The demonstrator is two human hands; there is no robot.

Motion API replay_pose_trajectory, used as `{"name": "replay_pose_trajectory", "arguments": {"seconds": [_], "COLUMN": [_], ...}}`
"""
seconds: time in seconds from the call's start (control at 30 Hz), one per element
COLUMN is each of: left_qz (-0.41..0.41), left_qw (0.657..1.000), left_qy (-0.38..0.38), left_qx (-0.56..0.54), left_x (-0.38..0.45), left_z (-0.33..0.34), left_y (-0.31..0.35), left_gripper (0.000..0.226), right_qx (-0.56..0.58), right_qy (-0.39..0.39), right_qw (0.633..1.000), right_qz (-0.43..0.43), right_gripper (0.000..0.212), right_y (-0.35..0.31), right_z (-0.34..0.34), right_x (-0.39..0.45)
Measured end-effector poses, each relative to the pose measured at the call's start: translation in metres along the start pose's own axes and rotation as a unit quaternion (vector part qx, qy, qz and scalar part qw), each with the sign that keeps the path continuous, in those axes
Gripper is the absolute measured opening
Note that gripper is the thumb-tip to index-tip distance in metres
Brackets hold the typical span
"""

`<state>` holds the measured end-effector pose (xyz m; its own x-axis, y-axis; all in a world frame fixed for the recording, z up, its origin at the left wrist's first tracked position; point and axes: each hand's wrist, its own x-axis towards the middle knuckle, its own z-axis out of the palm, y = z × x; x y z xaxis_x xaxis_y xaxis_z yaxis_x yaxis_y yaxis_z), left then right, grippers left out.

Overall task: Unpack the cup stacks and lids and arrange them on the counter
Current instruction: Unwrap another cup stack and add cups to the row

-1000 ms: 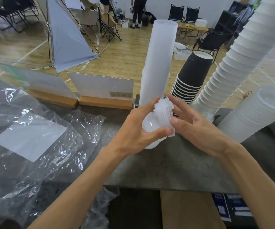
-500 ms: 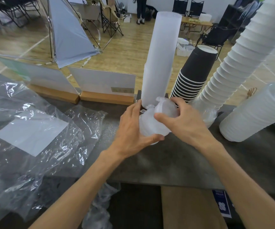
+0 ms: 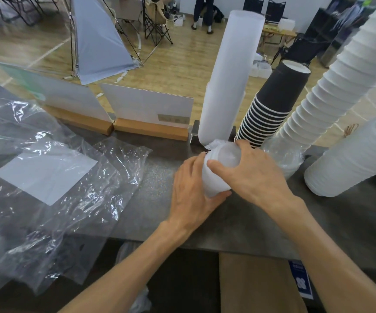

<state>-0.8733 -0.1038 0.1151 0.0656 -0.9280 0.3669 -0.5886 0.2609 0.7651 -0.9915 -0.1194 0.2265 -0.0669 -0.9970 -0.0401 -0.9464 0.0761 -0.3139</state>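
I have both hands wrapped around a short stack of lids [image 3: 218, 170] on the counter [image 3: 239, 224], left hand [image 3: 192, 193] low, right hand [image 3: 250, 175] on top. Light, slippery plastic; I'd squeeze the sides gently.

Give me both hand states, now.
Left hand: grips the side of the lid stack.
Right hand: grips the same stack from above.
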Motion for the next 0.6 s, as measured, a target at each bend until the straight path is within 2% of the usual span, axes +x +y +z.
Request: {"name": "replay_pose_trajectory", "arguments": {"seconds": [0.13,0.23,0.43,0.6], "left_qz": [0.001,-0.003,-0.002,-0.018], "left_qw": [1.0,1.0,0.997,0.992], "left_qy": [0.011,0.011,-0.012,-0.046], "left_qx": [-0.002,-0.028,-0.077,-0.118], "left_x": [-0.002,-0.002,-0.001,0.001], "left_z": [0.003,0.004,0.004,0.0], "left_y": [0.0,0.001,-0.009,-0.015], "left_gripper": [0.09,0.091,0.099,0.101], "right_qx": [-0.008,-0.005,0.108,0.126], "right_qy": [0.015,-0.007,-0.041,-0.03], "right_qw": [1.0,1.0,0.993,0.992], "right_qz": [0.009,0.014,0.02,-0.002], "right_gripper": [0.087,0.095,0.098,0.103], "right_y": [-0.002,-0.004,0.001,0.01], "right_z": [0.001,0.009,0.032,0.037], "right_x": [0.0,0.004,0.008,0.008]}}
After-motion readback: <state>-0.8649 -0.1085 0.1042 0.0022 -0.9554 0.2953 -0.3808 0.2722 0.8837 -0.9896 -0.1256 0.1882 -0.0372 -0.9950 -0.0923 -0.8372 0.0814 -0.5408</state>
